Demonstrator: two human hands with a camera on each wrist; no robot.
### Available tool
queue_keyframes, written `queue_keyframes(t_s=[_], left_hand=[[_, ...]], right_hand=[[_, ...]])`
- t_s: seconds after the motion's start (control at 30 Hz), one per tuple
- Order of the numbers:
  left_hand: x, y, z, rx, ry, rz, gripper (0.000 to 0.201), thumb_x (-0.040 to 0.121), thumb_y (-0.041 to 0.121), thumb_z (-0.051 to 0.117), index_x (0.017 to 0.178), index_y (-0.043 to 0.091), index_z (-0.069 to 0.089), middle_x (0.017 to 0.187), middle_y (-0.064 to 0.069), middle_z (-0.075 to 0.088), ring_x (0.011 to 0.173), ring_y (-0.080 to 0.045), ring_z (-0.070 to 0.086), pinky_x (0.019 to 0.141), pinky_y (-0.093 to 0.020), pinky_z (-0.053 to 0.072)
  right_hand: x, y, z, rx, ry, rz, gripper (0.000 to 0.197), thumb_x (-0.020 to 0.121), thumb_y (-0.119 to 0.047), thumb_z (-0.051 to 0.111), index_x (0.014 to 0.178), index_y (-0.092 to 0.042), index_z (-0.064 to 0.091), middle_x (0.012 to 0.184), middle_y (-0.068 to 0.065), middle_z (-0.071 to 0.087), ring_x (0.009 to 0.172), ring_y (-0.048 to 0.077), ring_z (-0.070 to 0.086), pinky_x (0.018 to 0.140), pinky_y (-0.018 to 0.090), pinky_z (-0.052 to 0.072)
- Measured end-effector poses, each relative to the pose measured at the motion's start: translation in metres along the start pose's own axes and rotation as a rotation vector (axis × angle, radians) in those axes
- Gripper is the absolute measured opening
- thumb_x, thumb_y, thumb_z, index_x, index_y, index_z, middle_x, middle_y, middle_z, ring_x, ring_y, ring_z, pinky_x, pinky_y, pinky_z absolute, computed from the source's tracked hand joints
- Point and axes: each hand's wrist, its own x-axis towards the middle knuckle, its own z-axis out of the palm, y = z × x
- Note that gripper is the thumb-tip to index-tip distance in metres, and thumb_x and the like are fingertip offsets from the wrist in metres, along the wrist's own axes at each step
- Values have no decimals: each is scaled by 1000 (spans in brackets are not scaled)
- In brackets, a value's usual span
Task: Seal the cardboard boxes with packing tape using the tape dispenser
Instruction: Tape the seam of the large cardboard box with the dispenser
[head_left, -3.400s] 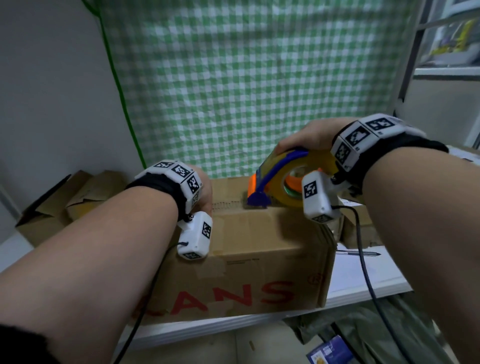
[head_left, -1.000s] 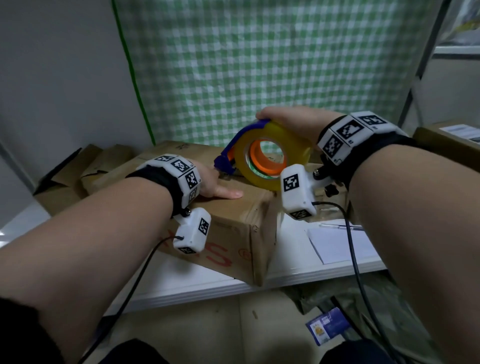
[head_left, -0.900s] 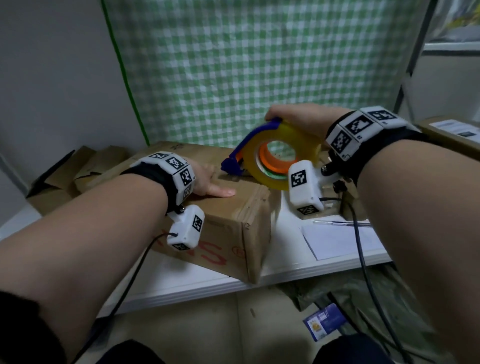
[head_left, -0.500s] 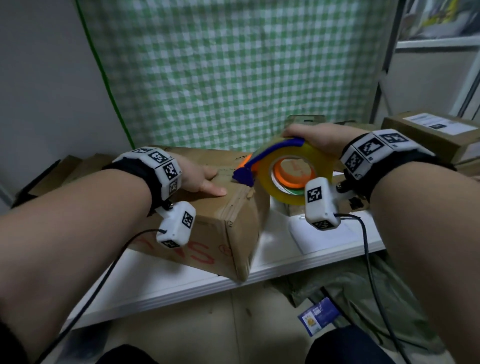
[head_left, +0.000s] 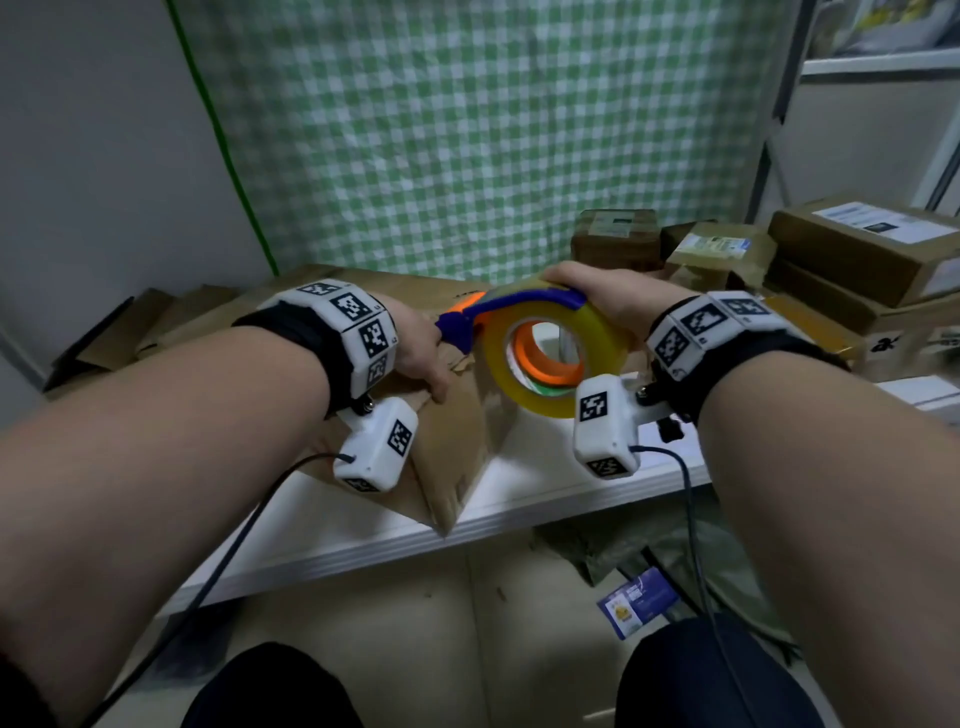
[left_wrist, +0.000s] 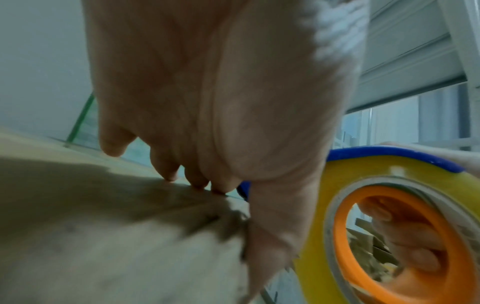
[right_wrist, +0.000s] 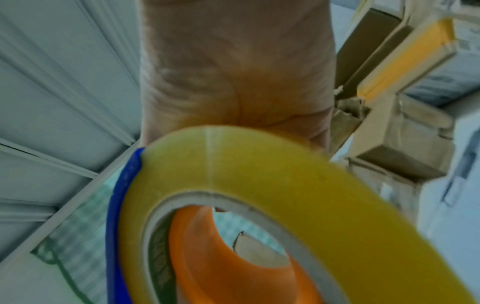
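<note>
White shelf, frame centre, bears cardboard box. Left hand presses flat on its top, thumb over the edge. Right hand grips tape dispenser beside it.

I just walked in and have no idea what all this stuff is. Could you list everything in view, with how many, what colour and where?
cardboard box: one, brown, on the white shelf, under the left hand
tape dispenser: one, blue frame, orange hub, yellowish tape roll, held at the box's top right end
white shelf: one, white, across the middle
stacked boxes: several, brown, some with labels, right rear
flattened cardboard: a few pieces, brown, far left
checked cloth: one, green and white, hanging behind
packet: one, blue, on the floor below
left hand: one, resting on the box top, thumb over its edge
right hand: one, gripping the dispenser
</note>
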Motion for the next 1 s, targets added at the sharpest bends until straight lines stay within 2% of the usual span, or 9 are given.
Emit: queue_keyframes(t_s=[0.07, 0.13, 0.33, 0.47, 0.57, 0.63, 0.8, 0.9, 1.0], left_hand=[[-4, -8, 5, -4, 11, -39, 59, 79, 39, 70, 127, 11, 50, 120, -7, 56, 103, -22, 54, 88, -32, 45], [-5, -14, 13, -44, 37, -53, 65, 79, 31, 73, 134, 11, 44, 127, -8, 53, 109, -24, 53, 96, -36, 44], [-9, -11, 18, -93, 53, -2, 77, 84, 25, 69, 147, 14, 25, 143, -12, 40, 124, -30, 45, 105, -42, 37], [-6, -7, 15, 1, 32, -14, 95, 87, 27, 64, 151, 22, -7, 157, -12, 16, 140, -28, 26, 113, -41, 26], [-7, -2, 12, 69, 22, -19, 98, 88, 26, 63, 149, 24, -13, 158, -12, 12, 141, -28, 25, 113, -38, 25], [-10, 4, 10, 104, 16, -21, 98, 88, 24, 63, 149, 25, -14, 158, -11, 11, 140, -28, 26, 111, -37, 26], [-14, 9, 9, 101, 5, -45, 100, 87, 22, 65, 148, 33, -14, 158, -11, 12, 139, -29, 27, 111, -39, 28], [-16, 16, 14, 151, 9, -43, 100, 87, 22, 61, 144, 44, -18, 155, -16, 22, 126, -31, 44, 104, -43, 39], [-20, 25, 18, 227, 21, -22, 93, 89, 25, 57, 144, 46, -14, 150, -16, 32, 114, -28, 53, 94, -38, 47]], right_hand=[[0, 7, 16, 16, -30, -9, 43, 83, -62, 55, 76, -21, 65, 83, 9, 70, 84, 28, 67, 90, 42, 53], [-2, 16, 28, 76, -49, -2, 45, 79, -64, 57, 80, -20, 67, 82, 10, 72, 85, 30, 68, 91, 45, 53], [-7, 48, 36, 328, -112, -12, 49, 82, -60, 59, 103, -17, 68, 78, 4, 73, 60, 15, 69, 54, 25, 54], [-15, 73, 16, 381, -108, -45, 31, 89, -51, 54, 99, -25, 68, 77, 2, 68, 60, 13, 64, 56, 23, 52], [-24, 91, 1, 345, -118, -49, 21, 94, -44, 49, 96, -31, 66, 68, -2, 69, 53, 10, 63, 51, 21, 51], [-28, 96, -1, 295, -110, -39, 21, 93, -46, 51, 96, -32, 66, 70, -1, 70, 57, 11, 65, 57, 24, 54], [-31, 90, 4, 109, -57, -30, 47, 77, -66, 57, 96, -26, 72, 97, 9, 73, 91, 26, 67, 97, 45, 49], [-37, 73, 9, -17, -45, -55, 37, 87, -61, 49, 72, -33, 68, 112, 14, 67, 105, 29, 61, 102, 45, 43], [-38, 57, 15, -116, -53, -59, 34, 94, -55, 44, 69, -35, 57, 118, 15, 61, 110, 31, 57, 103, 43, 41]])
